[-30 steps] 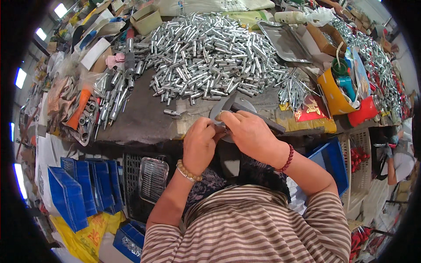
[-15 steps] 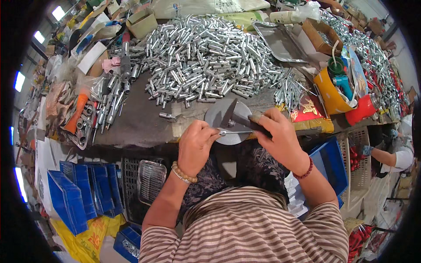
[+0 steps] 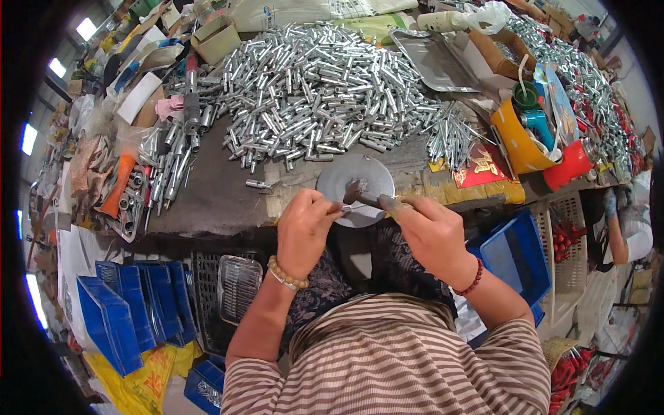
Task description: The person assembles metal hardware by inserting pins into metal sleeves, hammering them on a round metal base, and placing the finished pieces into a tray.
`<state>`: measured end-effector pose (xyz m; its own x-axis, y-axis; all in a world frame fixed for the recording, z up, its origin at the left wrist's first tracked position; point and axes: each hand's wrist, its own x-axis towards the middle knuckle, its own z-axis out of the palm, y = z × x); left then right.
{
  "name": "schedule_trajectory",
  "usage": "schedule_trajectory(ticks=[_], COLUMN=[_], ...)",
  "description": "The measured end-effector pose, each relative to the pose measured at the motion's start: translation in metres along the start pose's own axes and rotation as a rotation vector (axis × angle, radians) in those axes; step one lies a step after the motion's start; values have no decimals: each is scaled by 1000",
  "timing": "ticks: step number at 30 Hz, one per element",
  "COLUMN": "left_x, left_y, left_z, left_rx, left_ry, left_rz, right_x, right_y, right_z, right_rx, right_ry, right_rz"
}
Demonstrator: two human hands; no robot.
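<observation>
In front of me a round grey metal disc (image 3: 377,173) lies at the table's near edge. My left hand (image 3: 303,225) pinches one end of a thin metal rod (image 3: 354,207) and holds it low across the disc. My right hand (image 3: 434,228) is closed round the handle of a small dark hammer (image 3: 357,191). The hammer's head is over the disc, close to the rod; whether they touch I cannot tell. Left of the disc lies a single short metal tube (image 3: 258,184). Beyond it rises a big heap of silvery metal tubes (image 3: 318,97).
Thin rods (image 3: 453,138) lie beside a red packet (image 3: 482,166) and a cut-open yellow container (image 3: 515,142) at right. Tools with an orange handle (image 3: 121,180) crowd the left. Blue bins (image 3: 107,321) stand below left, another blue bin (image 3: 512,256) below right. At far right is another person's arm (image 3: 615,232).
The hammer has swung, its head now lower and further left over the rod. My right hand has shifted slightly left and down. My left hand still pinches the rod.
</observation>
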<state>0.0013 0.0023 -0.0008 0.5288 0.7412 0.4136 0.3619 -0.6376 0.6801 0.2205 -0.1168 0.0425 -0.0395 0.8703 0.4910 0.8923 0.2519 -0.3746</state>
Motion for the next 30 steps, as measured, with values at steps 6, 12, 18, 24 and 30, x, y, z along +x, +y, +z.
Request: schedule_trajectory(ticks=[6,12,18,24,30], left_x=[0,-3,0,-1,-1], left_y=[-1,-1,1,2,1], left_z=[0,-1,0,-2,-3], left_rx=[-30,-28,-44,-57,-97], left_ry=[-1,-3,-6,-16,-15], left_rz=[18,5,-24,-43,-61], right_x=[-3,20,40,31,33], right_y=[-4,11,44,18,20], right_z=[-8,-1,18,34,33], right_rx=[98,226,14,85,83], right_ry=[214,83,-21,-127,-133], right_rz=[22,235,62,8,-35])
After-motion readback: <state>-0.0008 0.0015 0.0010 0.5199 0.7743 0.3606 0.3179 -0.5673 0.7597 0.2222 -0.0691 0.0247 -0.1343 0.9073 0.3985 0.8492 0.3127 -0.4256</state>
